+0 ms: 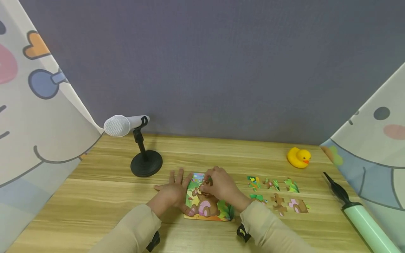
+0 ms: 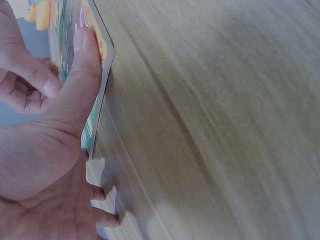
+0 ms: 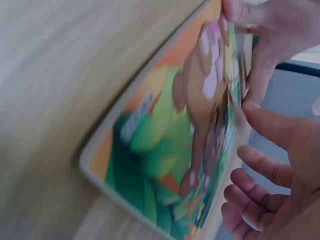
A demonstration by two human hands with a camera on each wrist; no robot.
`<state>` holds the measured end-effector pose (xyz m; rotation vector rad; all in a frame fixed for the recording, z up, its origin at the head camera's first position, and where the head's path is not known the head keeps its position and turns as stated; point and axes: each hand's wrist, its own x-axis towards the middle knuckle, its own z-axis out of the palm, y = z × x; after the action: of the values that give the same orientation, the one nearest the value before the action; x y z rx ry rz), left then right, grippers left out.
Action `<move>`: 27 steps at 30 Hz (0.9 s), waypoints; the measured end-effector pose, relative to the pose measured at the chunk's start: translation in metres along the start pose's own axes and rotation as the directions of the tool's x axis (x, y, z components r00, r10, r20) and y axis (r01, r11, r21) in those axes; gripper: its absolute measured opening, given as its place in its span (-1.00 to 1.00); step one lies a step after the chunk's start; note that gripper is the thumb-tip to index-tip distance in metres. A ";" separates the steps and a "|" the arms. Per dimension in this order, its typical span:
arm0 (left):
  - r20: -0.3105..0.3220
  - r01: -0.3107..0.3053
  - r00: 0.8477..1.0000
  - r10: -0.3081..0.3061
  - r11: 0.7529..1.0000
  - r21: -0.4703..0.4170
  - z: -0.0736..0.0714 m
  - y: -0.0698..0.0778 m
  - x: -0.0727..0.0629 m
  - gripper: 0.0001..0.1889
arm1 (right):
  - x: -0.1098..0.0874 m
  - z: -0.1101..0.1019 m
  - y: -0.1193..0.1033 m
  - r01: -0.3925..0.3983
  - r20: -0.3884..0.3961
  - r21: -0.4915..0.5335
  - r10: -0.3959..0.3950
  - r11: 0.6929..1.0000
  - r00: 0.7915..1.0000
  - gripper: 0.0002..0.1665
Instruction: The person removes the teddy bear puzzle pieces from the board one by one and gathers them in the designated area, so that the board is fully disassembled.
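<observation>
A puzzle board point(image 1: 205, 217) with a printed brown bear lies flat on the wooden table. My left hand point(image 1: 173, 194) is spread beside its left edge, with the thumb resting on the lower left corner; the left wrist view shows that thumb point(image 2: 86, 65) lying over the board's rim. Over the bear's head, my right hand point(image 1: 221, 186) pinches a brown puzzle piece point(image 1: 206, 190), partly hidden by the fingers. In the right wrist view the piece point(image 3: 236, 107) stands tilted over the board point(image 3: 165, 145), at the tip of the thumb.
Several loose puzzle pieces point(image 1: 278, 200) lie in two rows right of the board. A yellow rubber duck point(image 1: 299, 157) sits behind them. At the far right is a pale green hand pump point(image 1: 367, 225). A white microphone point(image 1: 126, 124) on a black stand point(image 1: 146, 163) is at the back left.
</observation>
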<state>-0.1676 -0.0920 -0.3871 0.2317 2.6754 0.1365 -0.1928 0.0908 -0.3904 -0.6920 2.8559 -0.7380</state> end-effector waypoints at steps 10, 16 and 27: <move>-0.003 0.007 1.000 -0.007 1.000 0.010 0.000 0.000 0.000 0.41 | -0.006 -0.008 0.009 0.058 0.073 -0.095 -0.051 0.994 0.996 -0.56; -0.005 0.006 1.000 -0.006 1.000 0.001 0.000 0.001 0.000 0.41 | -0.007 -0.009 0.016 0.053 0.067 -0.119 -0.045 0.991 0.997 -0.55; 0.011 0.019 1.000 -0.019 1.000 -0.001 0.000 0.001 0.001 0.41 | -0.008 -0.004 0.028 0.120 0.029 -0.120 -0.117 0.986 0.993 -0.56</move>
<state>-0.1678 -0.0906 -0.3874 0.2060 2.6661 0.1301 -0.1973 0.1179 -0.4008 -0.8876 2.8796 -0.5705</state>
